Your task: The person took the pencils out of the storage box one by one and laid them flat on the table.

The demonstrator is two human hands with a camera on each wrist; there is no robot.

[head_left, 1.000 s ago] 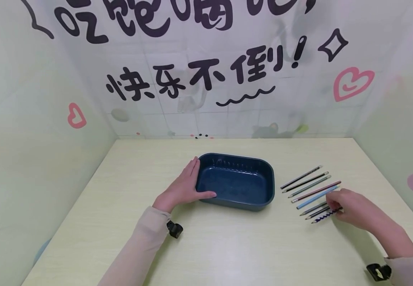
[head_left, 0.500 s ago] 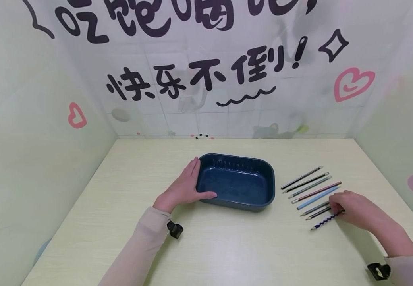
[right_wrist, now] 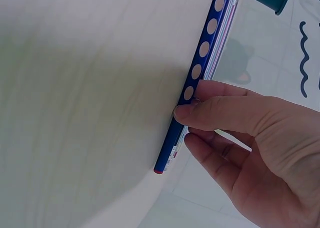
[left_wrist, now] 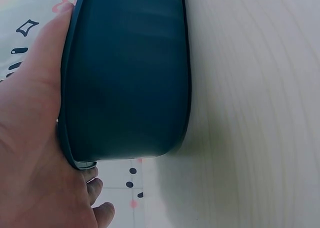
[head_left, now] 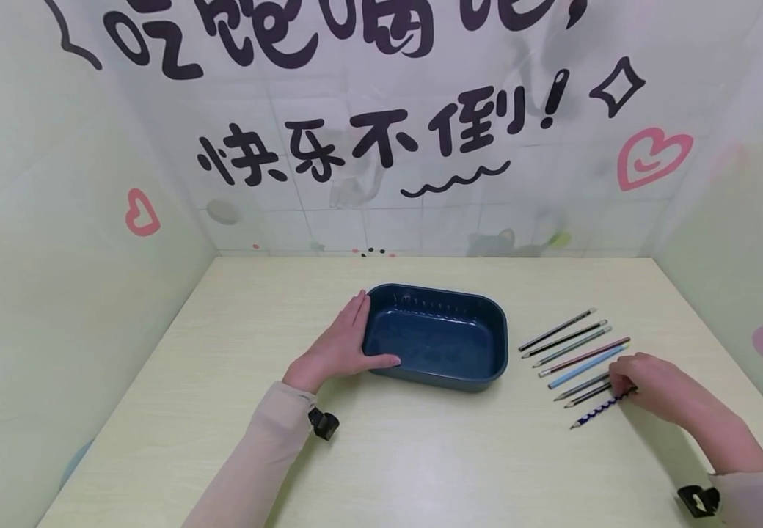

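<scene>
In the head view a dark blue rectangular dish (head_left: 434, 337) stands on the table. My left hand (head_left: 338, 343) holds its left end, thumb on the near rim and fingers along the far side. In the left wrist view, fingertips (left_wrist: 104, 213) show past the dish's end. At the right, my right hand (head_left: 652, 383) pinches a navy pencil with pale round spots (right_wrist: 200, 58) between thumb and fingers, near its red end. The pencil slants low over the table, its point toward the front left. Close behind it lie a black pencil (head_left: 582, 397) and a grey pencil (head_left: 576, 388).
Further back in the same row lie a light blue pencil (head_left: 579, 370), a dark red one (head_left: 579, 358) and several darker ones, side by side right of the dish. The pale wooden table (head_left: 421, 455) meets printed fabric walls (head_left: 355, 220) at the back and sides.
The navy spotted pencil's point has swung toward the front, away from the other pencils, as my right hand shifted slightly. My left hand and the dish have stayed put.
</scene>
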